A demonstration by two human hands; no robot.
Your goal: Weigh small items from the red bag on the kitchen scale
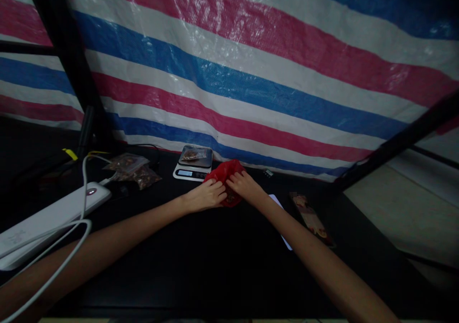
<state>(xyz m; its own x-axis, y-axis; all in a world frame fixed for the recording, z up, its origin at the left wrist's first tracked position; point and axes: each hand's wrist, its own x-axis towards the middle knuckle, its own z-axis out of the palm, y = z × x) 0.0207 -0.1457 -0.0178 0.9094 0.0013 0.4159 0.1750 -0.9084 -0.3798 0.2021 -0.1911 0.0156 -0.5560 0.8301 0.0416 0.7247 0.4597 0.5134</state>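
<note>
Both hands grip a red plastic bag (232,166) near the back of the table. My left hand (208,194) has its fingers curled on the bag's left side. On the right side, my right hand (245,186) pinches the plastic near the top. Something brownish shows at the bag's lower front, too dim to name. Just left of the bag stands a white kitchen scale (175,173) with a lit display. A small clear bag with brown contents (193,154) lies on the scale's dark plate.
Clear bags of brown pieces (138,171) lie left of the scale. A white power strip (53,220) with looping cables is at the left. Right of my right forearm are a white flat object (281,203) and a printed packet (311,217). Behind hangs a striped tarp (229,103).
</note>
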